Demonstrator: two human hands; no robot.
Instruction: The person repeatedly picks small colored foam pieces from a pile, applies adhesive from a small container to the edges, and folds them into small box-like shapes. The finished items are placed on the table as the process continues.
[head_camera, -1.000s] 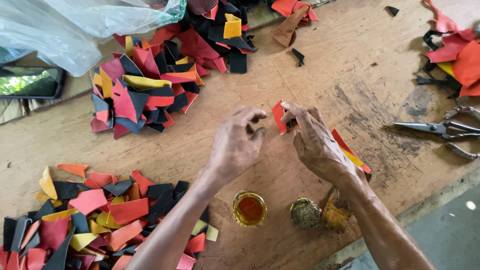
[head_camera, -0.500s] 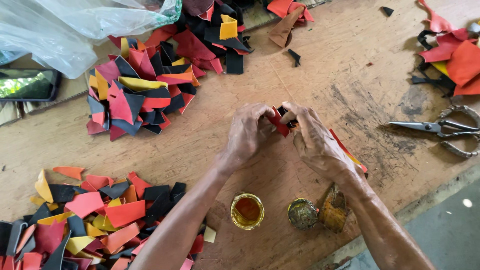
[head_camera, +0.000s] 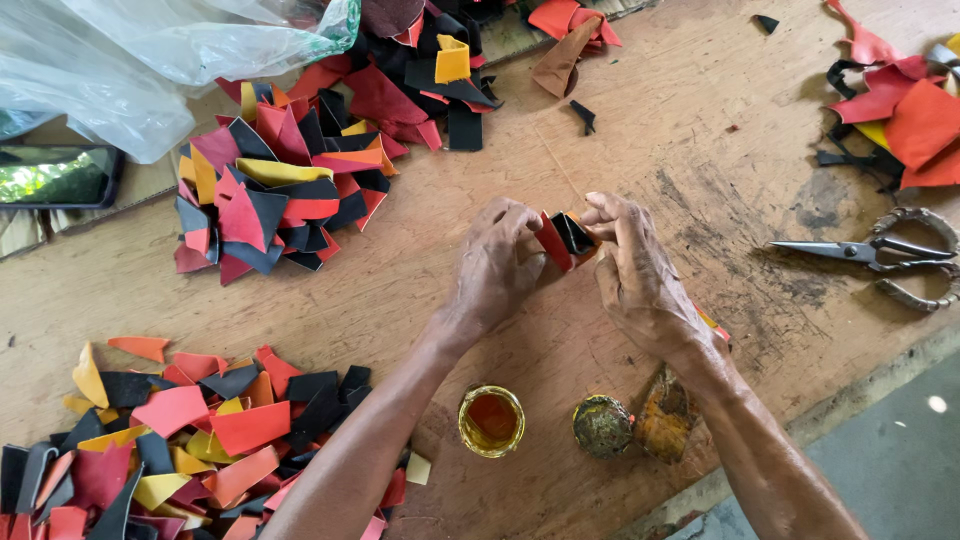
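Note:
Over the middle of a worn wooden table (head_camera: 640, 130), my left hand (head_camera: 495, 265) and my right hand (head_camera: 640, 275) press together a small folded piece of red, black and orange leather (head_camera: 562, 236). Both hands pinch it between fingertips and thumbs. Flat pieces of red and yellow leather (head_camera: 712, 322) peek out from under my right wrist. Just in front of my forearms stands a small open jar of amber glue (head_camera: 491, 420), with its dirty lid (head_camera: 602, 426) beside it.
Heaps of cut red, black, yellow and orange leather pieces lie at far left (head_camera: 270, 195) and near left (head_camera: 170, 440). More scraps (head_camera: 905, 115) sit far right, above metal scissors (head_camera: 880, 255). A clear plastic bag (head_camera: 130, 50) and a phone (head_camera: 55, 175) are at the left edge.
My hands have drawn closer together around the small piece and folded it; a second ago the red piece stood more open between them.

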